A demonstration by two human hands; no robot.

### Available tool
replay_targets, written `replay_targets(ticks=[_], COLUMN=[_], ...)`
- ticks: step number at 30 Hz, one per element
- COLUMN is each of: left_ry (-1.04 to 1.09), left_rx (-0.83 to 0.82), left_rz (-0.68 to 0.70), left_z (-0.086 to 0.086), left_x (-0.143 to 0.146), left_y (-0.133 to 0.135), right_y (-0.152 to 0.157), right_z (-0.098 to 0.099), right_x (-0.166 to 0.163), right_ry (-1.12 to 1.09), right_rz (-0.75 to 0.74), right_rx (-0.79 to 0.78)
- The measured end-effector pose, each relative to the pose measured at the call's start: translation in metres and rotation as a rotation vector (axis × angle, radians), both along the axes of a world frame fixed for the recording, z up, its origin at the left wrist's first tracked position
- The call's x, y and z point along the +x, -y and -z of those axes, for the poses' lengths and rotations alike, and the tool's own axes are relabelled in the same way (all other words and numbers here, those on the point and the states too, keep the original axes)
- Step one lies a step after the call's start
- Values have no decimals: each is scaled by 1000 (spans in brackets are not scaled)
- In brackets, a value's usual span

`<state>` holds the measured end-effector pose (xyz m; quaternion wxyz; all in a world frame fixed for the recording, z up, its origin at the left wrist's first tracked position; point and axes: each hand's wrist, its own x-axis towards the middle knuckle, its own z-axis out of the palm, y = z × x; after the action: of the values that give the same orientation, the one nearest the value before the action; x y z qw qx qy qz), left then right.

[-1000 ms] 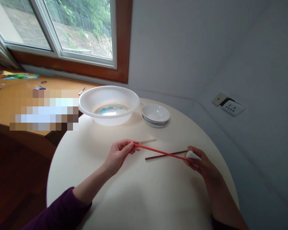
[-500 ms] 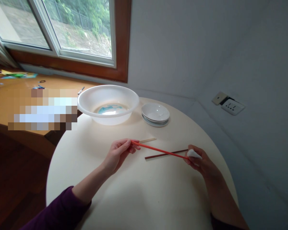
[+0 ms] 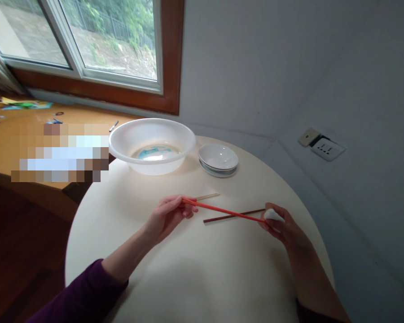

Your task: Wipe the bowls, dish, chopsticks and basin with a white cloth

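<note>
Red chopsticks (image 3: 219, 209) stretch slantwise between my two hands, above the white table; whether one or two, I cannot tell for sure. My left hand (image 3: 168, 217) is closed, pinching their left end between thumb and fingers. At the other end my right hand (image 3: 286, 229) is closed around a bunched white cloth (image 3: 274, 216), which sits by the right tip of the chopsticks. Dark brown chopsticks (image 3: 218, 219) lie on the table below the red ones, their right end hidden by my right hand. Beyond my left fingers lie pale wooden chopsticks (image 3: 209, 196), partly covered.
A large white plastic basin (image 3: 155, 168) with blue marking on its bottom stands at the back of the round table (image 3: 188, 282). Right of it are stacked white bowls (image 3: 218, 156). A wooden desk (image 3: 3, 154) adjoins on the left; a wall bounds the right.
Hardly anything differs. The fingers of my left hand have shifted slightly, and the white cloth in my right hand has moved a touch to the right.
</note>
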<state>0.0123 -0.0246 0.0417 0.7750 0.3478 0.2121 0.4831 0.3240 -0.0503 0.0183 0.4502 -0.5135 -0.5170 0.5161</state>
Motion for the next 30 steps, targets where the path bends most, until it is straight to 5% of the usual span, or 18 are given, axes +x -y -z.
replay_targets(ticks=[30], left_ry=[79], left_rx=[-2], left_rz=[109], left_z=[-3], left_x=[-1], left_y=[0], right_y=[-2], right_z=[-1], right_x=[0], right_ry=[4], right_rz=[-24], right_rx=[14])
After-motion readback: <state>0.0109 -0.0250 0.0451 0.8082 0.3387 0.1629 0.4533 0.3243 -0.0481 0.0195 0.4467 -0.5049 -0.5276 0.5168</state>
